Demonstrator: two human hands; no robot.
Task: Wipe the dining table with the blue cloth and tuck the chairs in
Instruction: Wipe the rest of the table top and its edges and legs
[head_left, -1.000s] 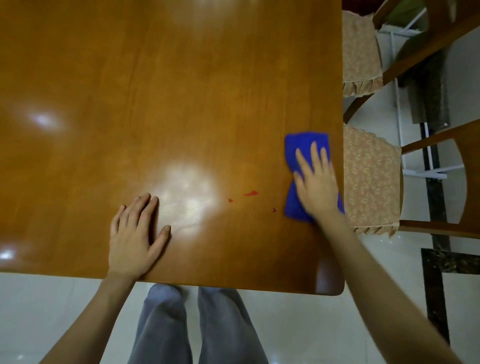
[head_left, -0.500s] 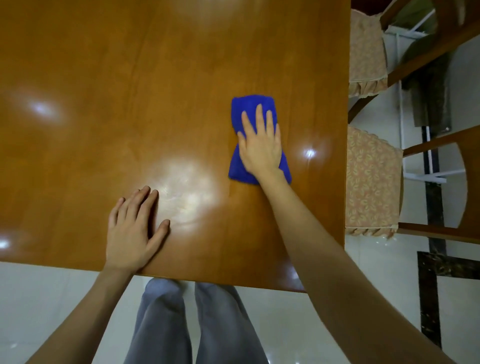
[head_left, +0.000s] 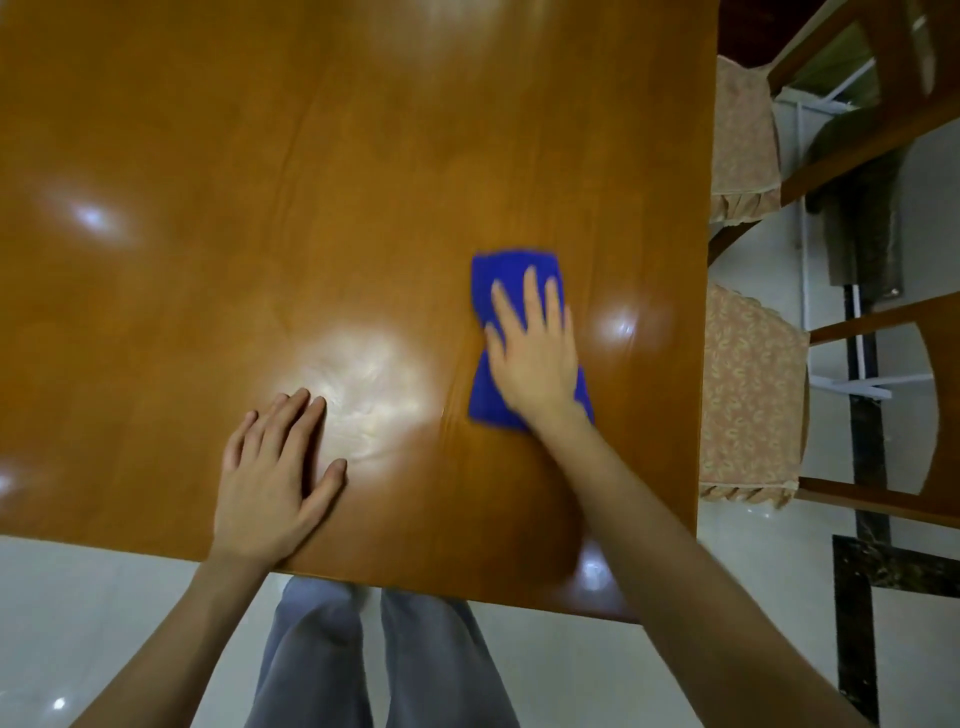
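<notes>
The blue cloth (head_left: 511, 273) lies flat on the glossy wooden dining table (head_left: 311, 156), right of centre. My right hand (head_left: 535, 348) presses down on it with straight fingers, covering its middle. My left hand (head_left: 275, 478) rests flat on the tabletop near the front edge, fingers spread, holding nothing. Two wooden chairs with beige patterned seat cushions stand along the table's right side: the nearer chair (head_left: 753, 395) and the farther chair (head_left: 743, 140), both with seats sticking out from under the table.
The table's front edge runs across the lower part of the view, with my grey trousers (head_left: 374, 665) and pale tiled floor (head_left: 78, 597) below it. A dark floor strip (head_left: 862, 467) runs behind the chairs. Light glare marks the tabletop.
My right hand slid the cloth left from the table's right edge over the red spots, which no longer show, then back toward me. The left hand stayed put.
</notes>
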